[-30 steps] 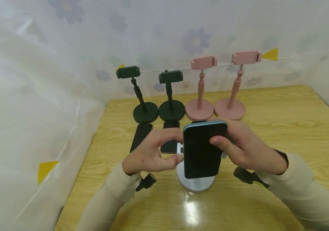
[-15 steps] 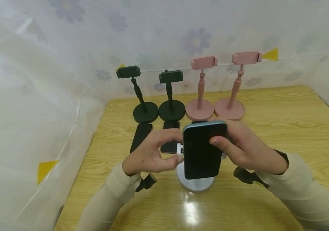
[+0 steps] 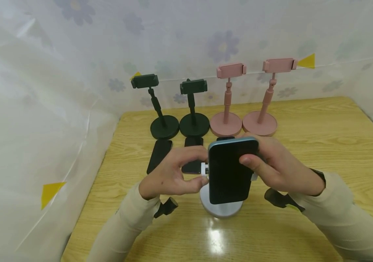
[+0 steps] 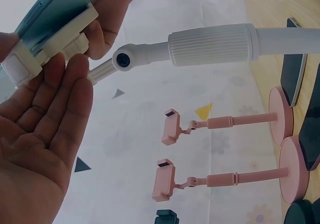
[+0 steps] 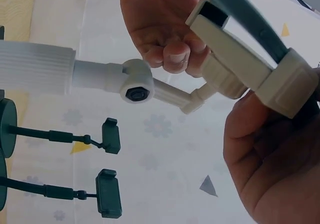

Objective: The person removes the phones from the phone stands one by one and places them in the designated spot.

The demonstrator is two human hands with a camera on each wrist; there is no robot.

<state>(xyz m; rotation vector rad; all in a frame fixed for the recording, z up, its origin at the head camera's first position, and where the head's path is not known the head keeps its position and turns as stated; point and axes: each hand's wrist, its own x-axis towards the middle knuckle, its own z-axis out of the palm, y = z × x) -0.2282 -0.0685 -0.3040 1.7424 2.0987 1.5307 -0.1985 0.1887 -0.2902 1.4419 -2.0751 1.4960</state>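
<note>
A smartphone (image 3: pixel 230 176) with a light blue frame and dark screen stands upright in the clamp (image 5: pixel 235 54) of a white phone stand (image 4: pixel 212 45). The stand's round base (image 3: pixel 222 210) sits on the table below it. My right hand (image 3: pixel 276 165) grips the phone's right side, thumb over the screen and fingers behind. On the other side my left hand (image 3: pixel 173 173) pinches the clamp's left end between thumb and fingers. Seen from the left wrist, its fingers (image 4: pixel 62 97) lie against the back of the clamp.
Two dark green phone stands (image 3: pixel 163 127) (image 3: pixel 194 125) and two pink ones (image 3: pixel 226 124) (image 3: pixel 260 123) line the table's back. In front lie dark phones (image 3: pixel 160 156) (image 3: pixel 193 166) (image 3: pixel 225 138), the last mostly hidden. White patterned sheeting (image 3: pixel 173 43) hangs behind the wooden table (image 3: pixel 330 145).
</note>
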